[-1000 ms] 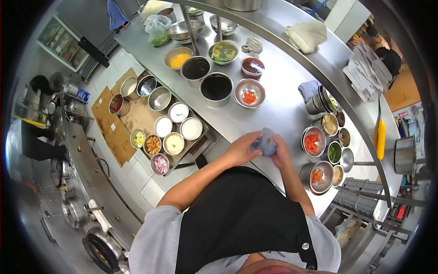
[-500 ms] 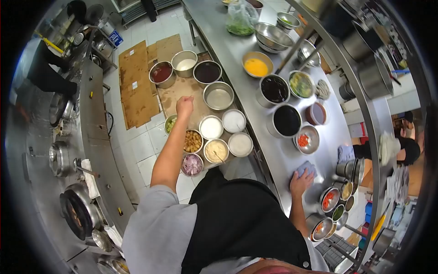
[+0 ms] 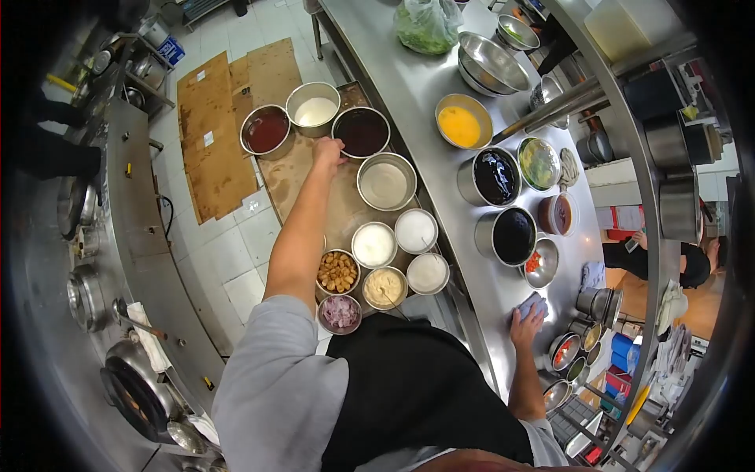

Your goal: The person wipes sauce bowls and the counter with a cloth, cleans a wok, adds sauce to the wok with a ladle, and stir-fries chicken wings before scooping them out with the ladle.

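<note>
My left hand (image 3: 329,152) reaches forward to the near left edge of a metal pot of dark liquid (image 3: 361,131), its fingers closed at the rim. Close by stand a pot of reddish-brown sauce (image 3: 266,130), a pot with white contents (image 3: 314,108) and a pot holding pale liquid (image 3: 386,182). On the steel counter, my right hand (image 3: 528,324) has its fingers over a folded blue-grey cloth (image 3: 533,304), pressing it to the surface.
Nearer me are bowls of white contents (image 3: 373,245), fried brown cubes (image 3: 338,271) and chopped purple onion (image 3: 340,313). The counter (image 3: 440,204) bears a yellow-liquid bowl (image 3: 464,126) and dark-sauce pots (image 3: 513,236). An overhead shelf (image 3: 641,157) runs along the right; another person (image 3: 668,263) is beyond.
My left hand has moved forward from above the board to the dark-liquid pot's rim. My right hand stays at the cloth. The view has shifted slightly.
</note>
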A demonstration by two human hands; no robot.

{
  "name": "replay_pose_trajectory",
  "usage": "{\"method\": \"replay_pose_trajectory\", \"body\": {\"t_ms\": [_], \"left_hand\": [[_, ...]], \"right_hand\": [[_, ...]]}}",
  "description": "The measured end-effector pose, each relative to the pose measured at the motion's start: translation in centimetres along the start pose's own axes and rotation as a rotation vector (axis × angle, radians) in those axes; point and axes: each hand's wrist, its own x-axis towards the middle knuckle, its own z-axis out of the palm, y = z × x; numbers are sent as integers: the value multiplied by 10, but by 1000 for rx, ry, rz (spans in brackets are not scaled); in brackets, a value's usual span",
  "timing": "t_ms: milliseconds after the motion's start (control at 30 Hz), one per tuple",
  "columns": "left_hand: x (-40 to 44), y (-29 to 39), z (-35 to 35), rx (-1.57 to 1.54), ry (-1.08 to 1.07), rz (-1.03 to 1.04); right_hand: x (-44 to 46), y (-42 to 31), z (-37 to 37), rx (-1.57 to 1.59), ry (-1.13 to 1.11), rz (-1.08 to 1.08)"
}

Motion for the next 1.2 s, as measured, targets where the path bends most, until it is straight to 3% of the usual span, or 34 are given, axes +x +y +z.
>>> {"method": "replay_pose_trajectory", "body": {"t_ms": [233,533,667,900,1100,1200], "left_hand": [[-36,5,-32,-18,86,17],[-110,37,-103,72,215,163],[-151,55,-126,123,168,161],[-296,67,-96,244,-31,168],[-420,10,-5,270,-296,83],[-463,-61,54,322,-454,65]], "right_hand": [[0,5,11,-22,61,-33],[-7,-4,2,-39,22,92],[-8,-17,-26,-20,-32,172],[-39,30,-24,155,226,-30],[-106,102,-24,200,256,2],[-121,128,-19,192,176,-91]]}}
